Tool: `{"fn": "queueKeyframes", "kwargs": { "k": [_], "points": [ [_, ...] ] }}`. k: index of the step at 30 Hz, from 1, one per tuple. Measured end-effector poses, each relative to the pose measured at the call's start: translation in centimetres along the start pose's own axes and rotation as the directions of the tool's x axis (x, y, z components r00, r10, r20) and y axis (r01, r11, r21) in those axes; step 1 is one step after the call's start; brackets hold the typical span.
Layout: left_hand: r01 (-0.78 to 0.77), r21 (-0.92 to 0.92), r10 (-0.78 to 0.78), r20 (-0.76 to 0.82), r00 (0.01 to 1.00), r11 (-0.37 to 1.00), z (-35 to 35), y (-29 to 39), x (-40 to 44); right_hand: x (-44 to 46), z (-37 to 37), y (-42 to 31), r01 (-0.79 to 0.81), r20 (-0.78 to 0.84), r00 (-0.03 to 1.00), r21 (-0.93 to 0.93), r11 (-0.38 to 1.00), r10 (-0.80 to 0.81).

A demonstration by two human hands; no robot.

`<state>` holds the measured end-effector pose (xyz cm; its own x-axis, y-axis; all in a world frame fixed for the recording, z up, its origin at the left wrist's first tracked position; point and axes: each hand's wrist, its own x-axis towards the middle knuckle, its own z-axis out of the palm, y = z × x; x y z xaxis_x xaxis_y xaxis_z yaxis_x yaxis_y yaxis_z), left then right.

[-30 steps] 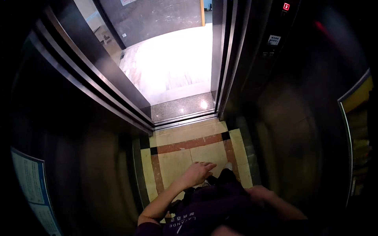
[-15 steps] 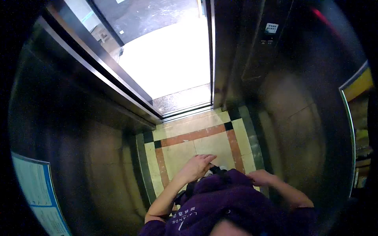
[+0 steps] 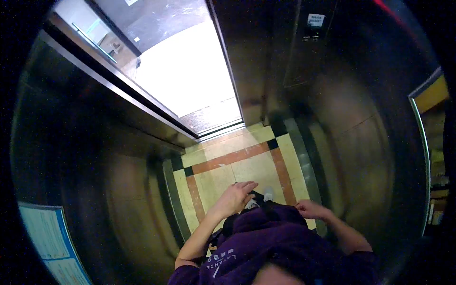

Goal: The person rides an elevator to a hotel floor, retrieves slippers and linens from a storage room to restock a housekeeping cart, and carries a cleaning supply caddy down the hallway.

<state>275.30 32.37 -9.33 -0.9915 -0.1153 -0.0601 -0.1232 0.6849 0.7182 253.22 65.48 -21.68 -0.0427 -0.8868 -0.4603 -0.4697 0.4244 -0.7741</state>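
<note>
Left hand (image 3: 235,197): fingers loosely extended, nothing visible held, probably for an easy stance
Right hand (image 3: 312,209): apart from left, curled beside shirt (image 3: 285,237); cannot tell if pinching
Shirt: worn, between hands
Floor (image 3: 254,167): below both

Left hand (image 3: 234,196) extended, right hand (image 3: 312,209) curled

Elevator car (image 3: 354,137), sliding doors (image 3: 251,71), control panel (image 3: 311,34), tiled floor (image 3: 240,164)

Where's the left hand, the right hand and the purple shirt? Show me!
Left hand (image 3: 236,195): head view, back of the hand.
Right hand (image 3: 311,209): head view, middle of the hand.
Purple shirt (image 3: 282,236): head view, its front.
</note>
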Motion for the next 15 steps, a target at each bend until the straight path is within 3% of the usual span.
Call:
{"fn": "queueKeyframes", "kwargs": {
  "k": [1, 3, 6, 7, 9, 13, 15],
  "points": [
    [-0.022, -0.02, 0.022, -0.013, 1.0, 1.0, -0.2, -0.2, 0.1, -0.3, -0.3, -2.1, -0.012, -0.004, 1.0, 0.007, 1.0, 0.012],
    [-0.045, -0.046, 0.044, -0.017, 0.999, 0.998, -0.7, 0.1, 0.6, -0.3, -1.4, -5.5, -0.304, -0.009, 0.952, 0.095, 0.948, 0.307],
    [-0.024, -0.066, 0.024, -0.007, 1.0, 0.998, -2.1, 0.7, 0.8, 0.2, 0.1, -5.6, -0.403, -0.13, 0.9, 0.116, 0.908, 0.416],
    [-0.045, -0.05, 0.045, -0.013, 0.999, 0.998, -2.2, 0.6, 0.3, 0.2, 1.0, -5.4, -0.408, -0.13, 0.897, 0.117, 0.905, 0.421],
    [-0.064, -0.047, 0.063, -0.013, 0.998, 0.997, -2.6, 0.9, -0.7, 0.4, 2.4, -5.2, -0.2, -0.24, 0.953, -0.037, 0.979, 0.186],
    [-0.061, -0.032, 0.061, -0.026, 0.998, 0.998, -3.8, 1.6, -1.3, 1.3, 3.9, -4.2, -0.318, -0.193, 0.936, -0.106, 0.942, 0.294],
    [-0.047, -0.043, 0.047, -0.01, 0.999, 0.998, -4.4, 1.9, -2.0, 1.5, 4.5, -4.5, -0.252, -0.305, 0.939, -0.298, 0.921, 0.158]
  ]
}}
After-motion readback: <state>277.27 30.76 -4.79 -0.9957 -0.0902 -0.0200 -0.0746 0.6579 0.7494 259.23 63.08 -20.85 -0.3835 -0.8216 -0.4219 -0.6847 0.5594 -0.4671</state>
